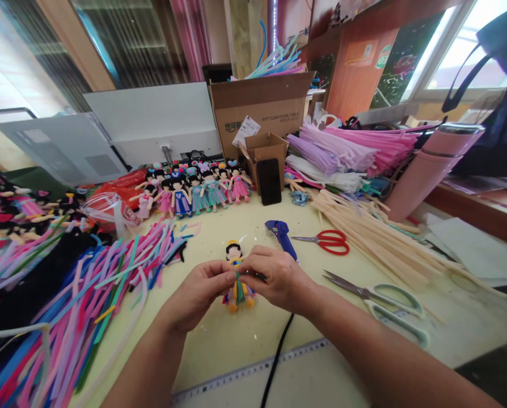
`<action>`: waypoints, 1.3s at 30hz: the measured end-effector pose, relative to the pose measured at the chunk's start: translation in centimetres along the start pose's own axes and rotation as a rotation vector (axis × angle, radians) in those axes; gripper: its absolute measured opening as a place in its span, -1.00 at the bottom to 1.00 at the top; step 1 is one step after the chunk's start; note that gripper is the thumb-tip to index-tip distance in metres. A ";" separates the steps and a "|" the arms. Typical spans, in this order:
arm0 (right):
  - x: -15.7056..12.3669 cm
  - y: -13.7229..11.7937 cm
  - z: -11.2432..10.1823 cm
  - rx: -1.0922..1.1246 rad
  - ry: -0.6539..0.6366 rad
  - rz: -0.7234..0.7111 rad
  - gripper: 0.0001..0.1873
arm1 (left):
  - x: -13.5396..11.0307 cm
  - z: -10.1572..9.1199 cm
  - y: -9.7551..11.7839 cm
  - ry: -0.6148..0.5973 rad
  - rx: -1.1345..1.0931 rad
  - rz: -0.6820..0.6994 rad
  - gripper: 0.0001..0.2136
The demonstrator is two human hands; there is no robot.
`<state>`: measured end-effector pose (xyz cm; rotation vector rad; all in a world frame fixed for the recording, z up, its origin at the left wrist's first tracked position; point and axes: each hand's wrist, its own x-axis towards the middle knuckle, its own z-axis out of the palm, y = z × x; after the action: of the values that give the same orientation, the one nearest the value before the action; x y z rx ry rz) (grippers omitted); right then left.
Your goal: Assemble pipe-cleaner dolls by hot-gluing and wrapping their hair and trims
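Yellow counter, near middle: I count one small multicoloured pipe-cleaner doll, pinched at its waist by my left hand and right hand, fingertips closed on it. Rightward lie two tools, red-handled scissors and pale-green-handled scissors; one blue glue gun sits just behind.

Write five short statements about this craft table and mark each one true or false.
1. The left hand and right hand both pinch the doll at its waist. True.
2. The red scissors lie left of the doll. False: they lie to its right, past the blue glue gun.
3. A dark phone leans against a small cardboard box. True.
4. The finished dolls lie scattered on the floor. False: they are in a row on the table.
5. The pale green scissors are in the right hand. False: they lie on the table, right of it.
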<state>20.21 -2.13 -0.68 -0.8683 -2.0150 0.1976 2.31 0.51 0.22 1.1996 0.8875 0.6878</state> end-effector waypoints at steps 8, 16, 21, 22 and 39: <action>-0.1 -0.1 -0.1 -0.002 -0.081 0.008 -0.92 | 0.2 -0.5 -0.2 -0.018 0.135 0.053 -0.74; -0.1 -0.1 -0.2 0.017 -0.112 0.005 -0.92 | 0.1 -0.9 0.1 -0.068 0.232 0.017 -0.77; -0.1 -0.1 -0.2 -0.034 -0.168 0.015 -0.91 | 0.2 -0.9 0.2 -0.086 0.265 0.013 -0.79; -0.2 -0.2 -0.2 -0.050 -0.176 0.012 -0.90 | 0.2 -0.9 0.2 -0.083 0.264 0.010 -0.79; -0.3 -0.2 0.2 -0.251 -0.202 -0.078 -0.85 | 0.5 -1.2 -0.3 -0.082 0.194 0.010 -0.76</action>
<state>20.04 -2.48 -0.95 -0.9542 -2.2923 -0.0136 1.55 1.42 -0.28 1.3956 0.8949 0.5661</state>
